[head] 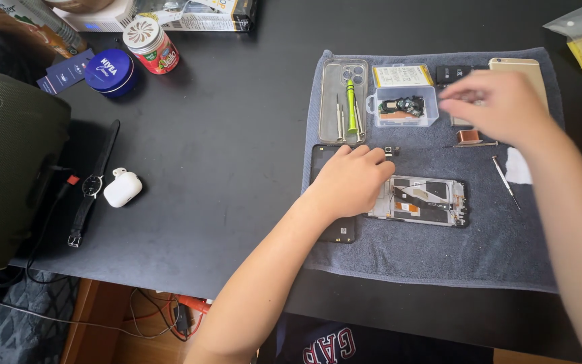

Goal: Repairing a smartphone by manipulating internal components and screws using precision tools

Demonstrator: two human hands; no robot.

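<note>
Left hand (350, 180) curled, pressing opened phone (420, 200) flat on grey towel (439, 249). Right hand (496, 104) blurred above parts at towel's far edge; fingers' grip unreadable. Risk: sleeve or wrist sweeping loose screwdriver (506, 180), small parts scattering off surface.

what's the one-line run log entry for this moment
left hand on opened phone | right hand blurred over small parts | grey mat
</note>
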